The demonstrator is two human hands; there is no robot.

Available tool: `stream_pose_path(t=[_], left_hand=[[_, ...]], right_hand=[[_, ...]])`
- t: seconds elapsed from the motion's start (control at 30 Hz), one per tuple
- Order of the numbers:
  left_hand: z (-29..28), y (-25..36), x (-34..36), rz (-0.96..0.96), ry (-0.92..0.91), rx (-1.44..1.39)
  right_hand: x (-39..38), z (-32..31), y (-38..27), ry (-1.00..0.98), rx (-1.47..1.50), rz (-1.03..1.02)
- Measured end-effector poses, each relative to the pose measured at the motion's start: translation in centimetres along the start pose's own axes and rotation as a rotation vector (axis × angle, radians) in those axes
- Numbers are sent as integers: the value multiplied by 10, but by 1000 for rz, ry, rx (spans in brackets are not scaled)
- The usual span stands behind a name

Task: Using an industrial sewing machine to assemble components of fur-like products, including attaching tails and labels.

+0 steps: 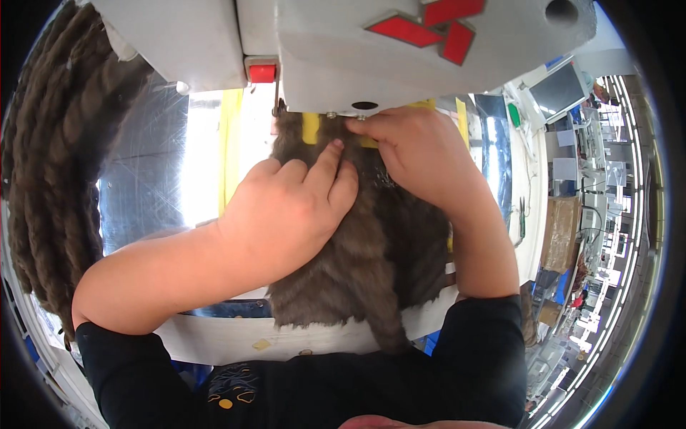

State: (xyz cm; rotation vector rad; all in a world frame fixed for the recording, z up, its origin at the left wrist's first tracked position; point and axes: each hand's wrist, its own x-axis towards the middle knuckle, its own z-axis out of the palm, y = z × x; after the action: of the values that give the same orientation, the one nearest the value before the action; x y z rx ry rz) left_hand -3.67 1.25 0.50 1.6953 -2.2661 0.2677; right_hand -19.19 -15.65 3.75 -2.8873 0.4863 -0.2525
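A brown-grey fur piece (357,279) lies under a grey sewing machine (321,57), its near end draping over the table's front edge. My left hand (286,204) rests on the fur's left part, index finger and thumb pressed against it and the other fingers curled under. To its right, my right hand (421,150) is closed at the far edge of the fur, just below the machine head. The thumb side shows there, while its other fingertips are hidden. The needle area cannot be seen clearly.
Long twisted strands of brown fur (53,171) hang at the left. Yellow tape strips (230,150) mark the shiny metal tabletop (143,164). Scissors or a similar slim tool (522,217) lie at the right, below a screen (557,91). A cardboard box (561,232) stands farther right.
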Motion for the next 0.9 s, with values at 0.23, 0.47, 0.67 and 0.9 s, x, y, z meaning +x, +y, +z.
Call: stream_pose_path(t=[0.23,0.47,0.67,0.9], left_hand=[[4,-4,4,-42,12,-35],[7,-8,9,-85,10,-39],[8,-14,13,-106,-16,-55],[1,-18,10,-119,-51,-18]], right_hand=[[7,1,6,11,56,35],[12,5,15,47,24,72],[18,11,23,95,23,76],[22,19,26,86,69,142]])
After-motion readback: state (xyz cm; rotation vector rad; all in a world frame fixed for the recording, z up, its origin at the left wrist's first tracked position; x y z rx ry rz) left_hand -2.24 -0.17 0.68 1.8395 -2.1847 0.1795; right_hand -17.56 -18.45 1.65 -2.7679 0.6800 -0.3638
